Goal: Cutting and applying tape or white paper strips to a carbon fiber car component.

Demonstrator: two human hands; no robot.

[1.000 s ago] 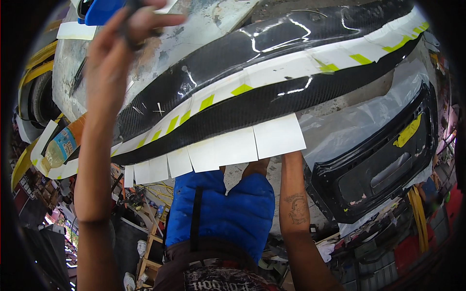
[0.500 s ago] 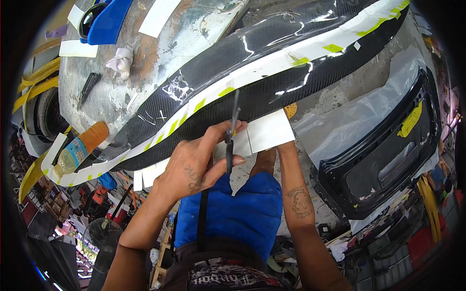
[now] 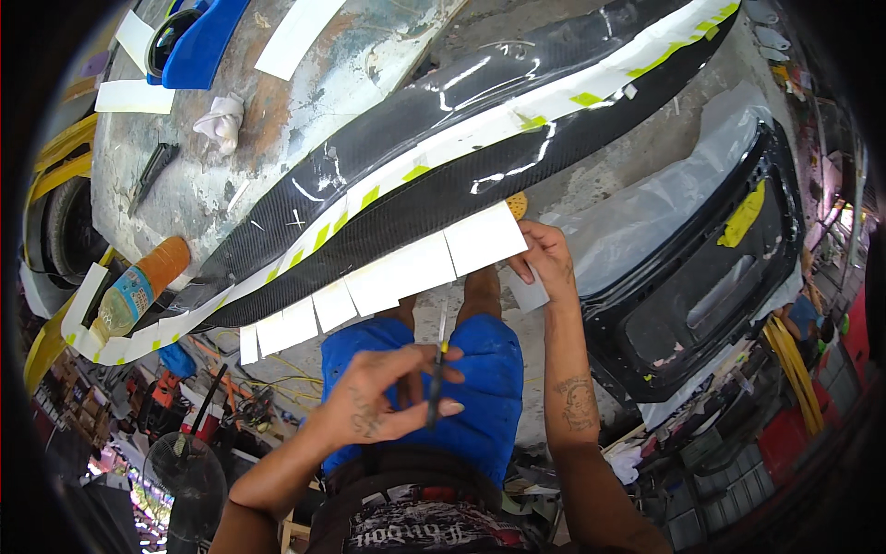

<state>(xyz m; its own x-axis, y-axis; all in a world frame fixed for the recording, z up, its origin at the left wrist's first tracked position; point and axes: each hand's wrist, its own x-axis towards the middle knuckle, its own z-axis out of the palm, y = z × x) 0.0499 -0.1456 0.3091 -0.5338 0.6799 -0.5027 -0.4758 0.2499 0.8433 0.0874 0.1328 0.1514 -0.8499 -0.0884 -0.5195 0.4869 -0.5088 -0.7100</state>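
My left hand [image 3: 378, 392] is in front of my blue shorts, closed around a slim cutter knife [image 3: 437, 392] with its narrow blade pointing away from me. Off the right end of the white card strips, my right hand [image 3: 551, 258] pinches a small white card piece [image 3: 530, 294] that hangs below the fingers. The white card strips [image 3: 484, 245] line the near edge of a long, curved black carbon-fibre panel [image 3: 443, 198], slit into several flaps. Along the panel runs a white band [image 3: 461, 138] with yellow-green tape pieces.
A worn table [image 3: 305, 111] carries a bottle [image 3: 134, 300] of pale yellow liquid, a black box cutter [image 3: 155, 174], a crumpled white cloth [image 3: 221, 123] and a blue tape dispenser [image 3: 198, 46]. At right, a black car panel [image 3: 701, 314] leans near clear plastic sheeting [image 3: 637, 217].
My left hand has drawn the knife back from the card strips toward my body. My right hand has come from beneath the strips to their right end, now holding a small card piece.
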